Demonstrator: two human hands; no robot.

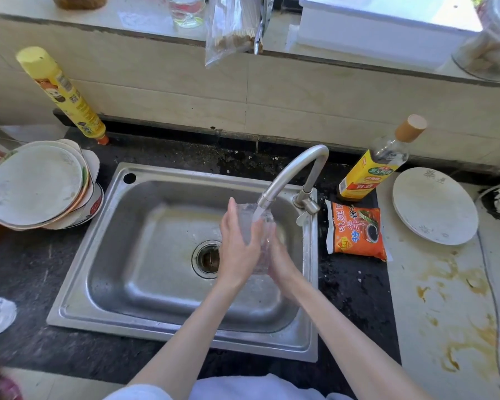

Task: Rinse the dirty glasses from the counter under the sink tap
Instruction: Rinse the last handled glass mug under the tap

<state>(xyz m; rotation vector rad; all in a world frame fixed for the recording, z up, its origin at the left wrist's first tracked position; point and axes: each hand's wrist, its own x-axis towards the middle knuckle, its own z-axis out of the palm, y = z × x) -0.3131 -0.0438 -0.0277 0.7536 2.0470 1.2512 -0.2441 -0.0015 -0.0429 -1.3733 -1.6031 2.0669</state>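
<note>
glass point(256, 226) upright over sink point(156, 255), mouth up under tap point(295, 171) | left hand point(237, 249) and right hand point(280, 258) grip its sides | right: sauce packet point(357, 230), bottle point(378, 166); left: plates point(38, 186)

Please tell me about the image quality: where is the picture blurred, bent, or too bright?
Head view: wide-angle lens bends the backsplash ledge and leans the yellow bottle; daylight overexposes the windowsill at top right; the corners smear, as at the jar; the clear glass, held between the left hand and right hand under the tap, is hard to outline through the running water.
</note>
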